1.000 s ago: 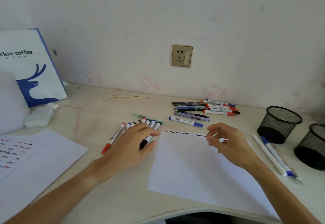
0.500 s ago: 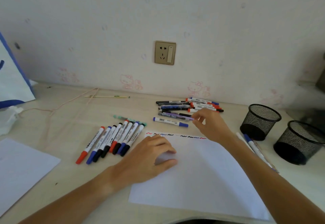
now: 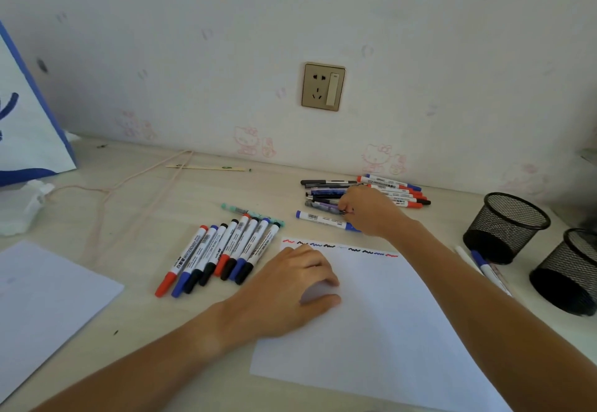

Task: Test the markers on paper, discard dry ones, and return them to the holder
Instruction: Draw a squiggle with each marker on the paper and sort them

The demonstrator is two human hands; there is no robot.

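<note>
I see my right hand point(image 3: 371, 209) pinching a purple pen point(image 3: 323, 205) from the untested pile at one o'clock (left hand point(image 3: 290, 289) flat, steadying paper point(image 3: 387, 314)); next, uncapping and scribbling.

A pale wooden desk point(image 3: 135, 205) is set against the wall. On it are laid a white sheet of paper point(image 3: 387, 331) marked with coloured squiggles along its far edge, a row of capped markers point(image 3: 223, 250) to its left, a looser pile of pens point(image 3: 381, 193) behind, two black mesh holders point(image 3: 507, 227), a second sheet point(image 3: 42, 301), a thin cord point(image 3: 129, 185) and a paper bag point(image 3: 29, 127).
</note>
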